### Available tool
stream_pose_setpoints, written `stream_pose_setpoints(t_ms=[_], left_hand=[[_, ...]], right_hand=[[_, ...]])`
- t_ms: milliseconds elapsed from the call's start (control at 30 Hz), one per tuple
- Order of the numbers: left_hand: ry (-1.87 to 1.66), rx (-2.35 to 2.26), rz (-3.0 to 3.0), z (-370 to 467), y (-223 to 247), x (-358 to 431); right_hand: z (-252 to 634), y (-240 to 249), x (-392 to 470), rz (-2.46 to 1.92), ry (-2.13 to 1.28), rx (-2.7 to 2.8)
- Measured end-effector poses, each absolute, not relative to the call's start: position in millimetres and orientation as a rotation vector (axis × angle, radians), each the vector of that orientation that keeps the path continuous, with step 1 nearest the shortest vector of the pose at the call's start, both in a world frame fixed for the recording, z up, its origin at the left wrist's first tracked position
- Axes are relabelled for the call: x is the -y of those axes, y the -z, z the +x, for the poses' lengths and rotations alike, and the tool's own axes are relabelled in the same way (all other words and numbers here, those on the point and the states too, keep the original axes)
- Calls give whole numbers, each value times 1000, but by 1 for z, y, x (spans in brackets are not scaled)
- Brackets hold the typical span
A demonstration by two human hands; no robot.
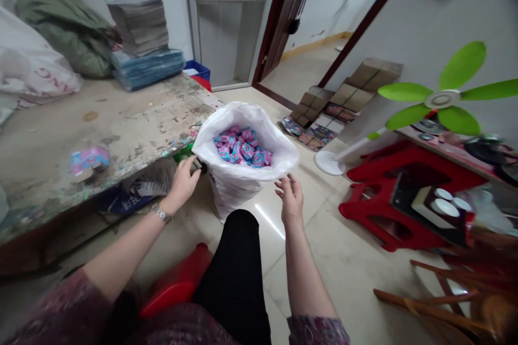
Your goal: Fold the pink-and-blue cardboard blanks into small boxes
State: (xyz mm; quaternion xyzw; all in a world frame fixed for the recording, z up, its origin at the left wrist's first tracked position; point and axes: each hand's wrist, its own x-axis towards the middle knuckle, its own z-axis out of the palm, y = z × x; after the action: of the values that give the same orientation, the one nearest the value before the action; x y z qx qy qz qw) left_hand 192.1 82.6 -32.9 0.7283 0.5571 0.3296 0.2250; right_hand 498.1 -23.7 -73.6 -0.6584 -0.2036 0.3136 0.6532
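Note:
A white woven sack [234, 188] stands upright on the floor with its mouth wide open. Inside it lie several small pink and blue packets [243, 148]. My left hand [184, 183], with a watch at the wrist, is beside the sack's left rim, fingers apart and holding nothing visible. Near the right front rim is my right hand [290, 197], its fingers apart and slightly curled, at or just below the edge; whether they touch it is hard to tell.
A stained worktable [133, 124] at left bears a small pink box [89, 160], stacked sheets and bags. A green-bladed fan [443, 98], red stools [388, 215] and cardboard bundles [352, 97] stand at right. A red stool [178, 283] is below me.

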Motion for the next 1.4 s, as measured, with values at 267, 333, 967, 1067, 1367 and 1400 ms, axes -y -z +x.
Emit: stream_pose_setpoints(t_ms=[267,333,967,1067,1367,1400], left_hand=[[-807,-1769,1692,57,83,55],[-818,-1926,1613,20,85,83],[-381,-2626,346,-197,201,302],[-309,-2618,255,-218,220,312],[-202,-2574,289,-283,256,290],[-200,-2555,321,-288,260,282]], right_hand=[[462,101,60,-1586,-646,576],[441,118,70,-1643,-646,663],[318,162,83,-1839,-210,2747],[307,166,86,-1793,-212,2850],[302,179,84,-1722,-325,3034],[301,181,84,-1716,-333,3042]])
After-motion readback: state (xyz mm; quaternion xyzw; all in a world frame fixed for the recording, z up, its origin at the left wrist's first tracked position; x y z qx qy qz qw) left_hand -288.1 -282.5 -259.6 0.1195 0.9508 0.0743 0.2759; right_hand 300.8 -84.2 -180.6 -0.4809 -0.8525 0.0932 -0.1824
